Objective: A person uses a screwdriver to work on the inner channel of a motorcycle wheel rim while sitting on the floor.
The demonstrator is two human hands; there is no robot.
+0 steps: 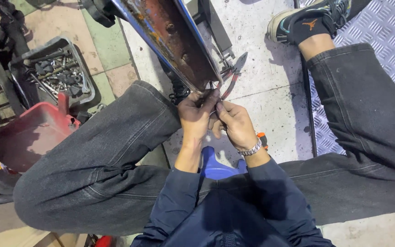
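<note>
Your view: even overhead light, soft shadows under your legs, mild glare on the checker plate (389, 27), wide-angle bending at edges.

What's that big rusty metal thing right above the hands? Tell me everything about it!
The rusty metal panel is a long, flat piece that looks like steel, brown with rust on its face, with blue paint along its edges. A few small bolt holes or studs dot it. It slants down from the top of the picture to the hands. The left hand grips small parts at its lower tip, beside the right hand.
</note>
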